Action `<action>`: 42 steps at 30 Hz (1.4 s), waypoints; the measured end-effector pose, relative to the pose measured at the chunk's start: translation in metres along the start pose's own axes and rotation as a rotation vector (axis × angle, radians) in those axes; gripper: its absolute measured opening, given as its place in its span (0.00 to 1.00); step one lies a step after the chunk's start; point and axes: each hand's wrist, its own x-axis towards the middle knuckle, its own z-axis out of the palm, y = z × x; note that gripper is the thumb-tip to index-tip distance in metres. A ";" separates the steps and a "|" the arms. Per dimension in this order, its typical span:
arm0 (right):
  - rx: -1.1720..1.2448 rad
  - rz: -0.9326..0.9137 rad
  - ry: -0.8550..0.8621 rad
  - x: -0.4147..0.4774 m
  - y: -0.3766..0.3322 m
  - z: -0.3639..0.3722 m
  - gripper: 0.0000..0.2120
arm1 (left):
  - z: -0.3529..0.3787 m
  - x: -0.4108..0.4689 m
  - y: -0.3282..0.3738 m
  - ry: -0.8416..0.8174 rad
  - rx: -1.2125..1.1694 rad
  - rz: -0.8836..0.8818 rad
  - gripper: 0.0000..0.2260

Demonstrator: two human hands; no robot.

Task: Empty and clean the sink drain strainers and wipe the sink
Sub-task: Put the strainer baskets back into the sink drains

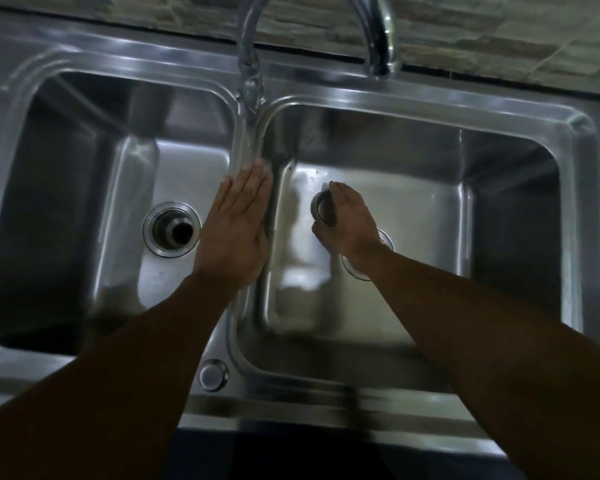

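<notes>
the right hand (349,216) is curled around a drain strainer (323,207), a small round metal cup, holding it by the rim above the floor of the right basin (430,209), toward that basin's left wall and a little back from its own drain opening (378,258), which shows partly under the wrist. the fingers (336,188) wrap the far side of the rim and the thumb closes on the near side, so the hand is gripping the strainer. the left hand (236,220) lies flat and open, palm down, on the divider (253,140) between the two basins, holding nothing. the left basin (66,168) has its drain (172,228) near the middle of its floor; whether a strainer sits in it is hard to tell in the dim light.

the strainer looks like thin stamped steel: light, stiff, not fragile, but probably wet and slick, with any scraps loose inside. the rim is the sensible place to hold it, pinched across its width and kept level so nothing spills before it is tipped out. a faucet (378,36) and a hose-like spout (250,64) hang over the sink's back edge; the picture is too blurred to say if water is running.
</notes>
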 end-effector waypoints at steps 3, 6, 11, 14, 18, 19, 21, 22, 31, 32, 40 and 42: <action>0.018 0.000 0.048 -0.001 -0.006 -0.002 0.42 | 0.002 -0.001 -0.001 0.001 -0.005 -0.003 0.24; 0.041 -0.014 0.122 -0.010 -0.019 -0.008 0.44 | 0.003 -0.002 -0.003 0.009 -0.003 -0.001 0.27; 0.075 -0.070 0.188 -0.036 -0.047 -0.028 0.40 | -0.012 -0.005 -0.004 -0.048 -0.250 -0.029 0.24; 0.105 -0.091 0.271 -0.051 -0.073 -0.039 0.39 | -0.033 -0.021 -0.020 -0.061 -0.342 -0.062 0.24; 0.288 -0.213 0.379 -0.058 -0.124 -0.050 0.38 | -0.074 -0.051 -0.063 -0.039 -0.135 -0.141 0.25; 0.305 -0.258 0.396 -0.056 -0.138 -0.051 0.38 | -0.085 -0.057 -0.076 -0.040 -0.089 -0.161 0.25; 0.316 -0.342 0.402 -0.050 -0.167 -0.050 0.38 | -0.103 -0.069 -0.102 -0.028 0.003 -0.189 0.26; 0.317 -0.375 0.385 -0.047 -0.181 -0.048 0.38 | -0.111 -0.074 -0.114 -0.018 0.042 -0.219 0.26; 0.217 -0.446 0.093 -0.034 -0.254 0.025 0.37 | -0.137 -0.128 -0.214 0.001 0.109 -0.366 0.27; 0.198 -0.444 0.068 -0.032 -0.256 0.036 0.37 | -0.137 -0.133 -0.223 -0.024 0.120 -0.350 0.28; 0.058 -0.304 -0.189 -0.007 -0.254 0.101 0.40 | -0.129 -0.141 -0.241 0.000 0.172 -0.289 0.26; 0.024 -0.291 -0.210 -0.001 -0.253 0.112 0.40 | -0.128 -0.141 -0.243 0.020 0.185 -0.283 0.26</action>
